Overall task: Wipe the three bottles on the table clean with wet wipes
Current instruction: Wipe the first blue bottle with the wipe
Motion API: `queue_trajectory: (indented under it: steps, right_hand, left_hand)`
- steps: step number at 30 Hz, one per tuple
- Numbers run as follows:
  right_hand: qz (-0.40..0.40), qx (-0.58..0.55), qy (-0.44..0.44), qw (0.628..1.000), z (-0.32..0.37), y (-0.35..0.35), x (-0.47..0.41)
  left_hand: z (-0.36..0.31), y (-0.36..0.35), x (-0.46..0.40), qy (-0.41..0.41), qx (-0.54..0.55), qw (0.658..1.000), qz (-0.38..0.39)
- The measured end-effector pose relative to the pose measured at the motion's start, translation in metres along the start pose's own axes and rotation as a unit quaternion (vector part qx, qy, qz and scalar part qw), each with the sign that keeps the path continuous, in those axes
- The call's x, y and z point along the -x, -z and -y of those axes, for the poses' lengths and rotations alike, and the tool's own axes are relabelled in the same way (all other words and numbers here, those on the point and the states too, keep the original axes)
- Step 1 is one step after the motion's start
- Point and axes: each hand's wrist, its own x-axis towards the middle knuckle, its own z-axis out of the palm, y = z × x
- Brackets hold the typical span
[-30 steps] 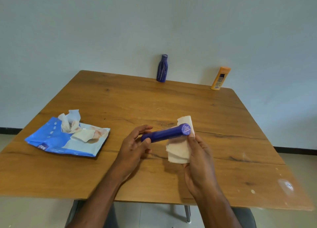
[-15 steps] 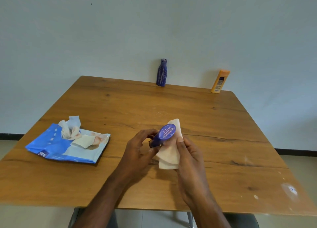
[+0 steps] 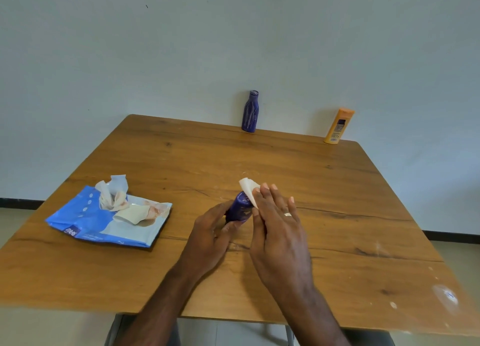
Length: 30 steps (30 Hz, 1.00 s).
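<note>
My left hand (image 3: 211, 234) grips a dark blue bottle (image 3: 239, 210) above the middle of the wooden table (image 3: 337, 215), its top end pointing away from me. My right hand (image 3: 278, 221) presses a white wet wipe (image 3: 248, 189) against the bottle's right side with its fingers nearly straight; most of the wipe is hidden under the hand. A second dark blue bottle (image 3: 250, 111) stands upright at the table's far edge by the wall. An orange bottle (image 3: 339, 126) leans against the wall at the far right corner.
A blue pack of wet wipes (image 3: 85, 222) lies on the left of the table, opened, with crumpled wipes (image 3: 114, 192) sticking out of it. White smudges mark the table's front right corner (image 3: 446, 296).
The bottle has turned from lying crosswise to pointing away from me. My right hand has slid over its right side with the wipe, covering most of the wipe.
</note>
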Motion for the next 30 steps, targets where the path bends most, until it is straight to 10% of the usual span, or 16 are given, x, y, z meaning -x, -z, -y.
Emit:
queue_trajectory:
  steps: [30]
  right_hand:
    - [0.024,0.006,0.016,1.000,0.002,0.011,-0.011]
  left_hand:
    - [-0.013,-0.005,-0.017,-0.028,-0.028,0.999,-0.008]
